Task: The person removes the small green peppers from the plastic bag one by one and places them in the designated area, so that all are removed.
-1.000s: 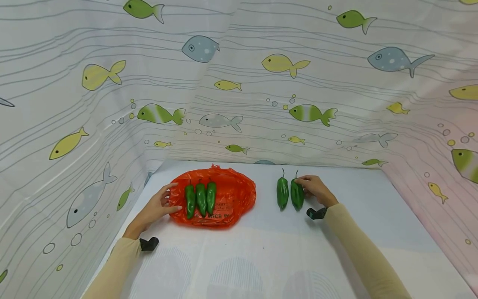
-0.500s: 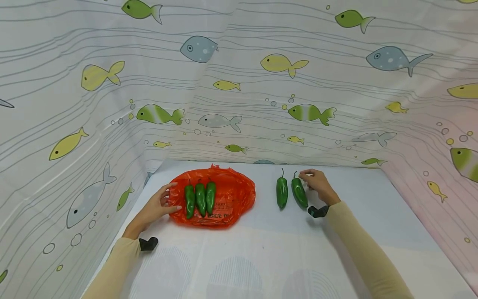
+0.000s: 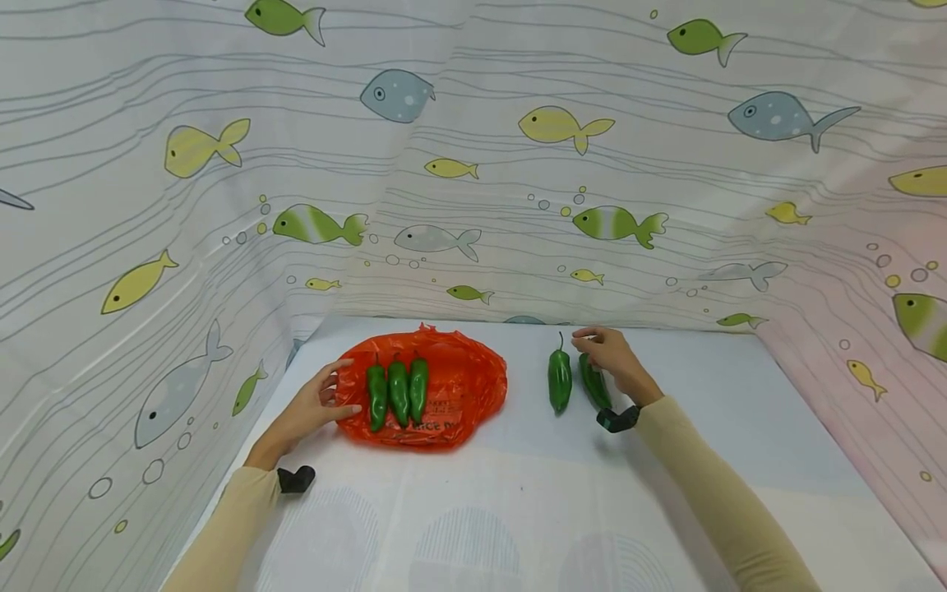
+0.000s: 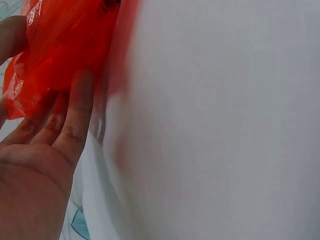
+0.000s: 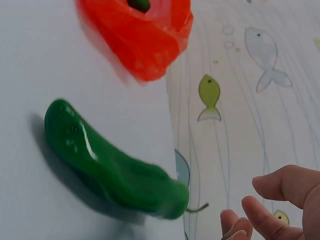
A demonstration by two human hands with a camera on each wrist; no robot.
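An orange-red plastic bag (image 3: 469,382) lies spread on the table, with three green peppers side by side on it, the middle pepper (image 3: 399,393) among them. My left hand (image 3: 312,411) rests at the bag's left edge, thumb and fingers apart; in the left wrist view its fingers (image 4: 80,107) touch the red plastic. To the right of the bag lie two more green peppers, the left one (image 3: 560,382) upright in view and the right one (image 3: 593,385) slanted. My right hand (image 3: 617,359) hovers over the slanted pepper's stem end, hiding it. Thumb and fingers are parted, holding nothing.
A white cloth (image 3: 481,493) with pale round patterns covers the table. Fish-printed sheets (image 3: 503,189) rise behind it and on both sides. Each wrist carries a small black camera, such as the right camera (image 3: 617,419).
My right hand has let go of the right pepper, which now slants with its lower end to the right. The hand then moved left towards the other pepper. My left hand stays put.
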